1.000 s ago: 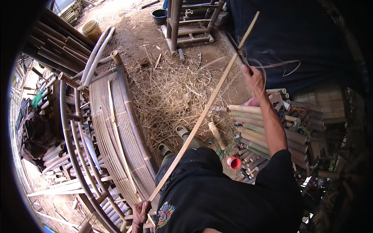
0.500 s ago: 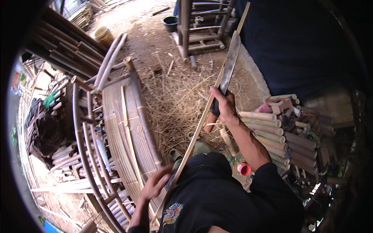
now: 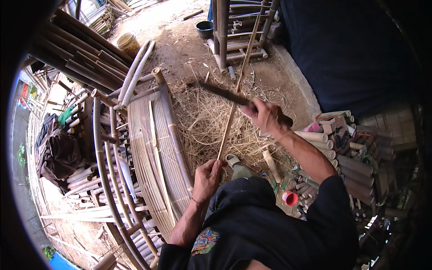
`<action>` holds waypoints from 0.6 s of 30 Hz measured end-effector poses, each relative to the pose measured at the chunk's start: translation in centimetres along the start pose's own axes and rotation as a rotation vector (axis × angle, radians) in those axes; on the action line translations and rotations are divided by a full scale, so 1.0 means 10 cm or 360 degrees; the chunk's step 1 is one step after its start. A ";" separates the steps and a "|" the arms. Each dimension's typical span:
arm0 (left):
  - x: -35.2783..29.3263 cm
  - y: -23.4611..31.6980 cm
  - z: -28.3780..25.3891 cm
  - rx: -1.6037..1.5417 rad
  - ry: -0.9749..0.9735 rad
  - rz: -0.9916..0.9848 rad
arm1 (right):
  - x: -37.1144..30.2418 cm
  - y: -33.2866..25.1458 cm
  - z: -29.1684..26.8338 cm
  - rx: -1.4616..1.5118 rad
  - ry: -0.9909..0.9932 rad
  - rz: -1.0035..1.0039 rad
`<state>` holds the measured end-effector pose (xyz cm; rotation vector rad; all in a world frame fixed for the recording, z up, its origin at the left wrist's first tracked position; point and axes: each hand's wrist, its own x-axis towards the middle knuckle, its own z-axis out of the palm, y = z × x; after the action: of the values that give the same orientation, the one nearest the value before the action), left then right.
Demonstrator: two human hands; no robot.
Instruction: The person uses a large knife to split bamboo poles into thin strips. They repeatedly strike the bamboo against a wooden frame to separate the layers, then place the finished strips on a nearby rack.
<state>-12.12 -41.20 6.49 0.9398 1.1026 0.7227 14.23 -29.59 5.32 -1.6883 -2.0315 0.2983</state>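
Observation:
My left hand (image 3: 208, 180) is closed round a long bamboo strip (image 3: 229, 130) in front of my body. The strip slants up and away to the right, toward the bamboo rack. In my right hand (image 3: 266, 118) is the handle of a long dark-bladed machete (image 3: 223, 93), gripped in a fist. Its blade points to the upper left and crosses the strip; whether it touches the strip I cannot tell. Another pale bamboo strip (image 3: 155, 144) lies lengthwise on the bamboo bench (image 3: 139, 119) to my left.
Thin bamboo shavings (image 3: 202, 121) cover the ground ahead. Cut bamboo pieces (image 3: 355, 167) are stacked at the right, near a red cup (image 3: 290, 198). A bamboo rack (image 3: 245, 47) and black basin (image 3: 204, 29) stand farther off. A saw (image 3: 127, 175) rests by the bench's left rail.
My left hand has moved from open beside the strip to closed round it. The machete, earlier along the strip and pointing up, has swung left across it.

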 end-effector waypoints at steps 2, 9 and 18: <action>-0.04 -0.04 0.02 -0.0041 0.0001 -0.0039 | 0.03 0.04 -0.01 -0.0096 0.0137 -0.0169; -0.20 -0.10 -0.04 0.0088 0.0128 -0.0021 | 0.07 0.07 0.03 -0.0057 0.0103 -0.0093; -0.33 -0.10 0.01 0.0978 0.0449 0.0221 | -0.22 0.14 0.32 -0.0183 -0.0030 -0.0368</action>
<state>-12.99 -44.53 7.02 1.4758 1.5656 0.6499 14.17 -31.02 1.37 -1.4994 -2.2701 0.1216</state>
